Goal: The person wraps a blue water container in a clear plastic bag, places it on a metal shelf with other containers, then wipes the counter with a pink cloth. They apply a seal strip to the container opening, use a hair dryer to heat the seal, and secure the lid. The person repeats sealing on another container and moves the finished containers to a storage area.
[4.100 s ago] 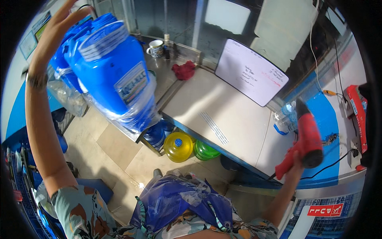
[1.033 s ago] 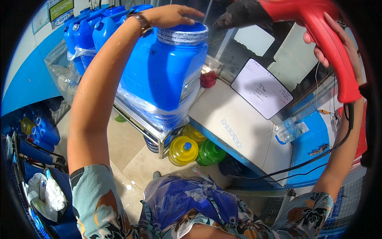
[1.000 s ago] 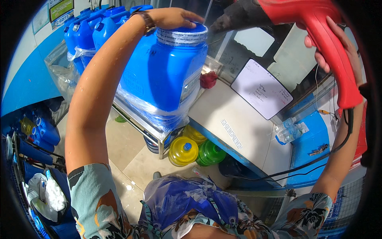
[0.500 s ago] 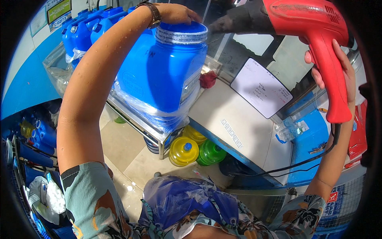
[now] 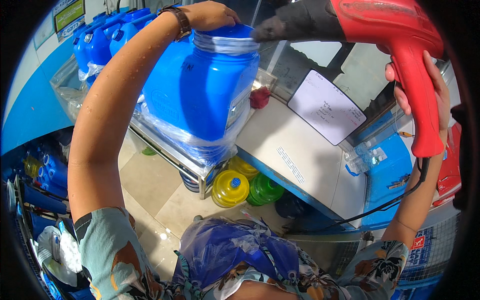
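Note:
A large blue plastic jug (image 5: 167,97) stands upright, clear plastic film bunched round its lower part. Its wide blue cap (image 5: 235,33) is ringed by a white printed seal band (image 5: 227,46), blurred now. My left hand (image 5: 212,16) is at the cap's far left edge, fingers bent over it; the thumb is hidden. In my right hand (image 5: 436,95) is the grip of a red heat gun (image 5: 387,22). Its dark nozzle (image 5: 280,27) points left at the band, close to the cap's right side.
A steel-framed stand (image 5: 167,157) bears the jug. More blue jugs (image 5: 100,45) stand behind on the left. A white counter (image 5: 270,131) holds a loose printed strip (image 5: 291,164), a whiteboard (image 5: 327,107) and clear bottles (image 5: 365,157). Yellow (image 5: 230,189) and green (image 5: 265,190) bottles sit below. The gun's black cord (image 5: 385,205) trails down.
My left hand has drawn back left over the cap, and the band's print has gone from sharp to blurred. The heat gun's nozzle has come nearer the band.

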Available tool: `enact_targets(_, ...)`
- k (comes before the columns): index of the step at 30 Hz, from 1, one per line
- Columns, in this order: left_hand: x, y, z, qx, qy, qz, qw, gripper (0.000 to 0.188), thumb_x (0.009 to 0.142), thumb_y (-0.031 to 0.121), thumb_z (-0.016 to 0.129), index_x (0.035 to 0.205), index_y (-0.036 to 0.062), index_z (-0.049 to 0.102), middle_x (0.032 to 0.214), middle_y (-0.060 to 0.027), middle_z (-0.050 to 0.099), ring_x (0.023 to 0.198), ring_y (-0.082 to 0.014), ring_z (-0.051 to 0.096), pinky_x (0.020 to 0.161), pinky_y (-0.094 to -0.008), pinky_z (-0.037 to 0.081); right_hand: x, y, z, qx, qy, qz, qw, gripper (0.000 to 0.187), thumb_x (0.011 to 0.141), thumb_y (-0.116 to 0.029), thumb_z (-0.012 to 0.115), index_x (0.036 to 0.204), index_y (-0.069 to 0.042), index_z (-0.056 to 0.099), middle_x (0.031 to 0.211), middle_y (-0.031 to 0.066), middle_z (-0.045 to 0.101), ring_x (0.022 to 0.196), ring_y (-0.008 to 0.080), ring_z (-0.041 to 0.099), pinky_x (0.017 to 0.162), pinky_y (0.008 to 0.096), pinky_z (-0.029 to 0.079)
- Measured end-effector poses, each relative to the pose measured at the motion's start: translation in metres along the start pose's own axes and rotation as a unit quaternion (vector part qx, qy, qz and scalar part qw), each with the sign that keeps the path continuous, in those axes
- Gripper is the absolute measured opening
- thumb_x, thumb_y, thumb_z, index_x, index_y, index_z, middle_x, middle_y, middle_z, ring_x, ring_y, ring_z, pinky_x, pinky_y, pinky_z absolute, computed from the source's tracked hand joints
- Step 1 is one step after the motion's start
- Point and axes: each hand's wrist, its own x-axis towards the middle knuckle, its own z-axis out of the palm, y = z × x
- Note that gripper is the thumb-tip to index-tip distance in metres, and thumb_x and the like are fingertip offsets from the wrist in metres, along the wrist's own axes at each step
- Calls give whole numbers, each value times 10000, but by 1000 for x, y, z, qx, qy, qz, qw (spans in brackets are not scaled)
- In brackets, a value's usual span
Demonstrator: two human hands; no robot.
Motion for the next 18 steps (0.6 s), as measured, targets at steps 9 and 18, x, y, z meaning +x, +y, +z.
enact_targets(9, 5, -20, 7, 82, 107, 99, 986, 295, 912, 256, 499, 962, 64, 718, 943, -197, 705, 893, -396, 676, 809, -480, 532, 6, 6, -16, 11, -20, 17, 1000, 497, 1039, -364, 392, 1203, 98, 475, 904, 204, 658, 484, 136, 600, 431, 180, 535)
enact_targets(18, 4, -22, -20, 324, -93, -44, 941, 265, 870, 223, 539, 984, 62, 715, 892, -163, 721, 842, -360, 699, 720, -451, 561, -10, 7, -18, 80, -73, -30, 994, 558, 1049, -413, 319, 1172, 104, 488, 832, 205, 636, 478, 143, 593, 401, 193, 515)
